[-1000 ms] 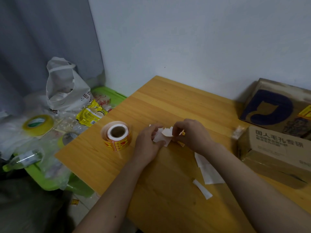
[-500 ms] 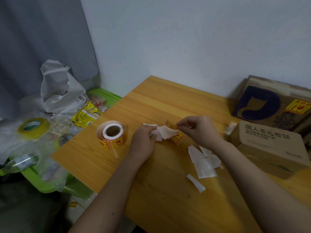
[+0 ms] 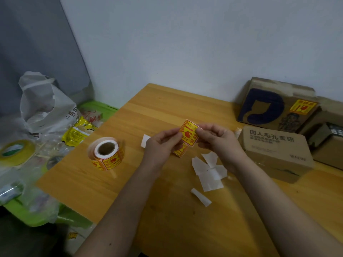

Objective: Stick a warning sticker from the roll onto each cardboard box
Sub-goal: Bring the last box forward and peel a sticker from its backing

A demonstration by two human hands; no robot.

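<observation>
Hands first, as I watch the head camera feed: my left hand (image 3: pixel 163 143) and right hand (image 3: pixel 216 139) are raised together above the middle of the wooden table (image 3: pixel 167 210), and both pinch the same yellow-and-red warning sticker (image 3: pixel 189 133). I see the left thumb and fingers curled onto its left edge and the right thumb and fingers clamped on its right edge, so the sticker hangs between them, tilted, printed face toward the camera. A second yellow sticker piece (image 3: pixel 181 151) shows just below the left hand's fingers; I cannot tell whether it is joined to the first one or resting on the table. I see the sticker roll (image 3: pixel 106 153) lying on the table well to the left of my hands, its core hole facing up toward the camera. Torn white backing scraps (image 3: pixel 209 171) lie on the wood just below my right wrist, with one more small white piece (image 3: pixel 145 140) left of the left hand. At the right edge I see a plain cardboard box (image 3: pixel 276 154) with dark printed characters on its top, near my right hand, and behind it a box with a dark blue logo (image 3: pixel 274 106) that already carries a yellow sticker. Off the table to the left sit a white plastic bag (image 3: pixel 46 104) and a roll of yellowish tape (image 3: pixel 17 152).
</observation>
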